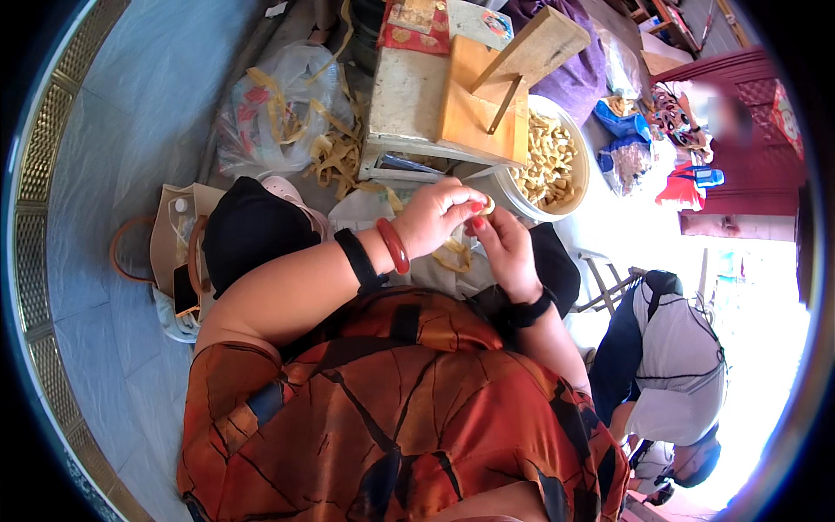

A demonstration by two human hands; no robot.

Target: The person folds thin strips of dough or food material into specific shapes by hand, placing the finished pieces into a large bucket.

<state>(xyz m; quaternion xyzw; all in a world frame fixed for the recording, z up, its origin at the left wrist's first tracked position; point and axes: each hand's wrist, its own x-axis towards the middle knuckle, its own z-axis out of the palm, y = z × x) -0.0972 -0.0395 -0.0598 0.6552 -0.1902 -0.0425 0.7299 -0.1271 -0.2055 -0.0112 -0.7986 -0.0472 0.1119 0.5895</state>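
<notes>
My left hand (435, 214), with a red bangle at the wrist, pinches a small tan curled piece (488, 206) between thumb and finger. Close against it, my right hand (504, 250) has its fingers closed on the same piece; how they grip it is partly hidden. Just beyond my hands stands a white bucket (582, 181) holding many small tan pieces (546, 161). Beneath my hands, a tan strip (454, 256) lies on pale cloth over my lap.
Ahead, a worn white cabinet (409, 96) bears a wooden board (465, 109) with an upright plank (535, 48). Tan strips (335, 161) and a plastic bag (278, 109) lie left of it. A handbag (165, 230) sits at left. Another person (678, 357) bends at right.
</notes>
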